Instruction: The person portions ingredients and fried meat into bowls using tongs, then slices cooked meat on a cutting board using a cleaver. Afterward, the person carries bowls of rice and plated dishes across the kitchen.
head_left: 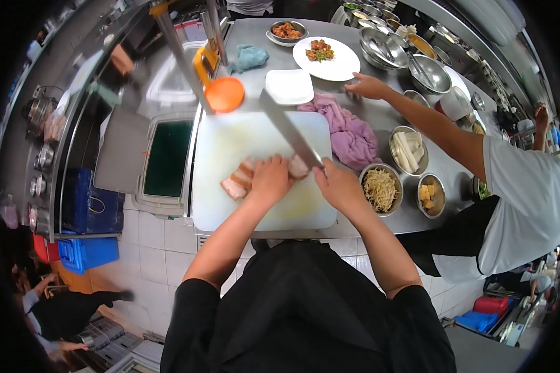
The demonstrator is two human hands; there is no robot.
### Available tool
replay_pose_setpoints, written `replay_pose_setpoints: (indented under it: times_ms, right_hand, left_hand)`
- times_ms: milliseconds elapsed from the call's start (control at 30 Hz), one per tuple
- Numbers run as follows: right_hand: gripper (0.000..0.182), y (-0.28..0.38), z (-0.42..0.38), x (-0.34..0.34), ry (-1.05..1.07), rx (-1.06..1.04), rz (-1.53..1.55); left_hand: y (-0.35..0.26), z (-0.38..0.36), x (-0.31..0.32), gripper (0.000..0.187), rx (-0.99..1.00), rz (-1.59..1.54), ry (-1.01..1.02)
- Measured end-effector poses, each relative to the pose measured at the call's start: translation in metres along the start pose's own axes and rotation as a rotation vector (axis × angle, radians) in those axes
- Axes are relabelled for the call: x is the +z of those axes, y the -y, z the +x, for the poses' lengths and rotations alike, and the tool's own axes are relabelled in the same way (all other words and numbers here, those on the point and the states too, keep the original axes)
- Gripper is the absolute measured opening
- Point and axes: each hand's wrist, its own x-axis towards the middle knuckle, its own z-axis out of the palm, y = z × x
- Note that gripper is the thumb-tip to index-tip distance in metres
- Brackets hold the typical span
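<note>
My right hand [337, 183] is closed round the handle of a large knife [290, 132], whose blade points up and left over the white cutting board [230, 140]. Pressed down on pieces of meat [238, 180] is my left hand [270, 180], its fingertips bent and close together. Some of the meat shows to the left of that hand, and another piece lies between it and the knife. The part under my left fingers is hidden. The blade is blurred.
A co-worker's hand [367, 86] reaches in from the right beside a white plate of food [348, 62]. Right of the board lie a purple cloth [351, 137] and bowls of bean sprouts [379, 189] and white strips [407, 149]. An orange ladle [224, 94] lies behind.
</note>
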Motion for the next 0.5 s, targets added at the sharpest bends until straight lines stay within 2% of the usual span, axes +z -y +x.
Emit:
replay_pose_setpoints:
  times_ms: [133, 200, 500]
  right_hand:
    - [0.029, -0.002, 0.009, 0.003, -0.111, -0.02, -0.004]
    - [0.029, -0.017, 0.021, 0.027, 0.072, 0.074, -0.077]
    - [0.029, -0.021, 0.017, 0.022, 0.221, 0.151, -0.046]
  left_hand:
    - [-0.004, 0.002, -0.003, 0.056, -0.01, -0.035, -0.044]
    - [-0.004, 0.003, -0.002, 0.062, -0.004, -0.039, -0.037]
    - [-0.016, 0.013, 0.002, 0.064, 0.005, -0.113, 0.018]
